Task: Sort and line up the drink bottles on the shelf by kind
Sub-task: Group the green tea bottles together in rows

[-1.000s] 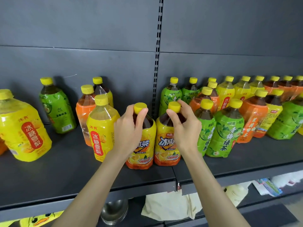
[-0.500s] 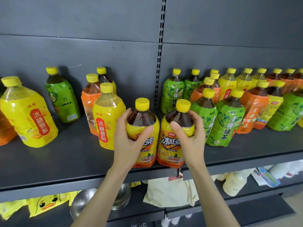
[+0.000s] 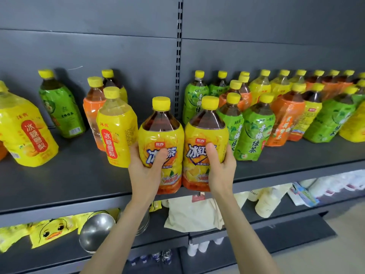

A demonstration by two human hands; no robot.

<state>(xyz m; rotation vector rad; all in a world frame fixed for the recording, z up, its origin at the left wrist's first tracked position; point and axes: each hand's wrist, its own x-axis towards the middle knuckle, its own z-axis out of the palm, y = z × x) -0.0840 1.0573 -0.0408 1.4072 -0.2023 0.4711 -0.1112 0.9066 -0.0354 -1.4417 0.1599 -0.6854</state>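
As the left hand (image 3: 144, 175) grips one tea bottle (image 3: 160, 126) and the right hand (image 3: 222, 173) grips its twin (image 3: 205, 128), both stand touching at the shelf's (image 3: 79, 178) front edge. Full, they look heavy and slick; the fat middle seems the best hold.

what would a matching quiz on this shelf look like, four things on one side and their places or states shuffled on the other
Things
1. left iced black tea bottle
2. steel bowl
3. nearest pear drink bottle
4. front green tea bottle

Places or states
a. below the bottle shelf, beside the duck packets
b. standing just right of the right iced black tea bottle
c. gripped by the left hand
d. standing just left of the gripped pair

Pairs: 1-c, 2-a, 3-d, 4-b
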